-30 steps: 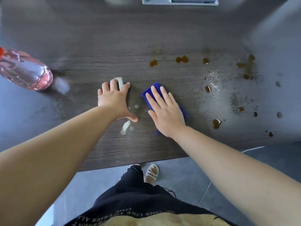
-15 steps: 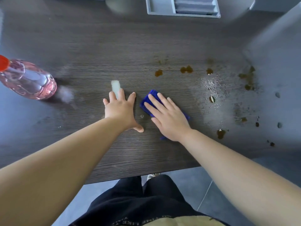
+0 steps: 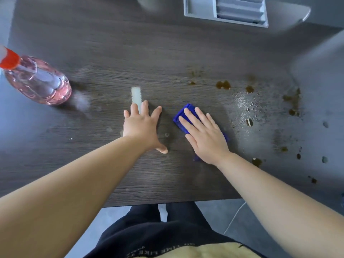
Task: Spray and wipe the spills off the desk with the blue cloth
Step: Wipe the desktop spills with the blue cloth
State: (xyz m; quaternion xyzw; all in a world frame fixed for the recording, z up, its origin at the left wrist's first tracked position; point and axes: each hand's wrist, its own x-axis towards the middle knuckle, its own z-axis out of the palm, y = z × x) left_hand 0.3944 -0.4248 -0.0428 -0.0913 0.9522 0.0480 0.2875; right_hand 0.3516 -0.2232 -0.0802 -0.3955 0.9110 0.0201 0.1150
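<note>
Pale capital lettering (image 3: 161, 251) across black garment (image 3: 149, 235), bottom edge of view, upside down to camera. Legible in part: "TIME LIKE". Letters on either side blurred, cut short at yellow fabric (image 3: 204, 251). Remainder too small to read.

We see soft, even daylight on the desk (image 3: 167, 53), brightest at the right, where a pale sheen washes out the wood grain and the wet droplets (image 3: 242, 101) glint. Shadows stay faint. The spray bottle (image 3: 41, 84) and far tray (image 3: 223, 20) look smeared, and the wide lens bows the edges.
</note>
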